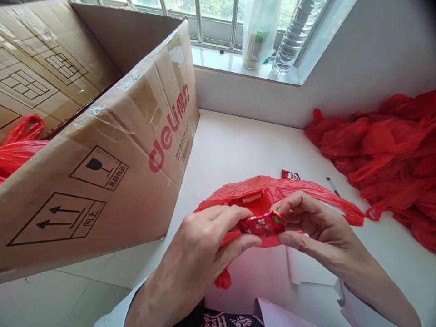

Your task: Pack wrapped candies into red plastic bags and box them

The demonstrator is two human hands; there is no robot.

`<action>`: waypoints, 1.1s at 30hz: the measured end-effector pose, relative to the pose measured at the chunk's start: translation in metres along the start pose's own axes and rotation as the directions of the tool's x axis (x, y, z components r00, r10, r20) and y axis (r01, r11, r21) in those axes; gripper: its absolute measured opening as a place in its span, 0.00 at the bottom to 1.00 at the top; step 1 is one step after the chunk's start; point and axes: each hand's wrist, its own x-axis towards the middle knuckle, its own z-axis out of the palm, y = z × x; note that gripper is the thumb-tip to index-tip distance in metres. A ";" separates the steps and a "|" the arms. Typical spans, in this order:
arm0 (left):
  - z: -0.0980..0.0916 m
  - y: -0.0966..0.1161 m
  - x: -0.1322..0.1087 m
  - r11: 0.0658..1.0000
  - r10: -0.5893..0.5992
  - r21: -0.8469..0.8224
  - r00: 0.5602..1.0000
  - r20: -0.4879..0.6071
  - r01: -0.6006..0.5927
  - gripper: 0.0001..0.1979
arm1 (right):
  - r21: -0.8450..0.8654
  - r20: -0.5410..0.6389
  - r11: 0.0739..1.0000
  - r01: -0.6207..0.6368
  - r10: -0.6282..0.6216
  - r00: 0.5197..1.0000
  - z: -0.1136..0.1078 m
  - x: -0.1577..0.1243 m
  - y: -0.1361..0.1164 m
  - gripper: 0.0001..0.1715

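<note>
Both hands pinch a small shiny red packet [264, 225] with a green and white print. My left hand [207, 243] has its thumb and fingers on the packet's left end. At the packet's right end are the thumb and fingertips of my right hand [315, 225]. Right behind and beneath the packet, a red plastic bag [248, 187] lies open on the white table [225, 145]. Inside the bag's mouth more red wrapping shows, partly hidden by the hands.
A large open cardboard box [136, 150] stands at the left, with a red bag [20, 154] inside. Many red bags [381, 141] are heaped at the right. Behind the open bag lie a dark red packet [290, 175] and a pen [333, 186]. A bottle [296, 36] stands on the windowsill.
</note>
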 end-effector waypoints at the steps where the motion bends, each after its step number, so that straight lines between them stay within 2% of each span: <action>1: 0.001 0.000 -0.001 1.000 -0.009 -0.018 1.000 -0.019 0.009 0.04 | 0.005 0.001 1.000 0.007 -0.007 1.000 0.001 0.000 0.000 0.09; 2: 0.002 0.000 -0.001 0.999 -0.023 -0.032 0.999 -0.029 0.022 0.02 | -0.001 -0.004 1.000 0.023 -0.023 1.000 0.003 0.001 0.001 0.09; 6: 0.003 -0.001 -0.001 0.993 -0.082 -0.083 0.996 -0.024 0.080 0.04 | -0.067 -0.054 0.992 0.104 -0.108 0.993 0.008 0.007 -0.001 0.07; 8: 0.003 -0.004 0.000 0.988 -0.099 -0.124 0.995 -0.018 0.096 0.04 | -0.092 -0.123 0.989 0.113 -0.124 0.985 0.010 0.009 -0.001 0.06; 10: 0.002 -0.007 -0.001 0.982 -0.104 -0.159 0.995 -0.012 0.100 0.04 | -0.152 -0.244 0.980 0.127 -0.161 0.956 0.011 0.009 0.000 0.06; 11: 0.001 -0.008 -0.003 0.980 -0.098 -0.177 0.995 -0.008 0.096 0.04 | -0.205 -0.324 0.969 0.136 -0.199 0.925 0.010 0.009 0.002 0.06; 13: -0.004 -0.010 -0.008 0.978 -0.074 -0.196 0.997 -0.001 0.072 0.06 | -0.358 -0.473 0.925 0.125 -0.295 0.830 0.006 0.006 0.006 0.05; 15: -0.009 -0.010 -0.014 0.988 -0.049 -0.148 0.999 0.010 0.050 0.07 | -0.518 -0.542 0.852 0.077 -0.397 0.741 0.000 0.001 0.010 0.05; 16: -0.012 -0.010 -0.017 0.994 -0.036 -0.099 0.999 0.011 0.037 0.07 | -0.599 -0.532 0.799 0.050 -0.444 0.721 -0.004 -0.001 0.011 0.04; 17: -0.014 -0.009 -0.019 0.999 -0.021 -0.042 1.000 0.008 0.022 0.08 | -0.677 -0.490 0.735 0.028 -0.479 0.729 -0.006 -0.003 0.012 0.04; 20: -0.012 -0.005 -0.021 0.995 -0.005 0.100 1.000 -0.023 0.007 0.07 | -0.836 -0.298 0.547 0.047 -0.524 0.798 -0.009 -0.007 0.009 0.01; 22: -0.006 -0.003 -0.017 0.988 -0.003 0.156 0.997 -0.073 0.015 0.05 | -0.845 -0.220 0.523 0.108 -0.525 0.823 -0.005 -0.009 0.005 0.05; 24: 0.001 -0.002 -0.012 0.985 0.035 0.172 0.995 -0.097 -0.018 0.17 | -0.780 -0.146 0.590 0.206 -0.494 0.857 0.000 -0.012 -0.002 0.10; 25: 0.003 -0.001 -0.010 0.988 0.061 0.148 0.994 -0.088 -0.047 0.18 | -0.720 -0.107 0.644 0.259 -0.471 0.876 0.004 -0.014 -0.005 0.13; 28: 0.004 0.000 -0.010 0.996 0.092 -0.015 0.996 0.007 -0.092 0.07 | -0.440 -0.049 0.810 0.388 -0.453 0.890 0.012 -0.018 -0.015 0.20; 30: 0.001 0.001 -0.017 0.983 0.139 -0.138 0.982 0.127 -0.121 0.08 | -0.221 -0.033 0.898 0.381 -0.397 0.917 0.015 -0.018 -0.021 0.19; 32: -0.003 0.001 -0.026 0.956 0.229 -0.240 0.941 0.248 -0.170 0.10 | -0.091 0.115 0.950 0.299 -0.288 0.951 0.014 -0.017 -0.024 0.13; 33: -0.005 0.001 -0.031 0.943 0.262 -0.277 0.922 0.285 -0.182 0.11 | -0.103 0.179 0.956 0.274 -0.253 0.951 0.012 -0.016 -0.025 0.10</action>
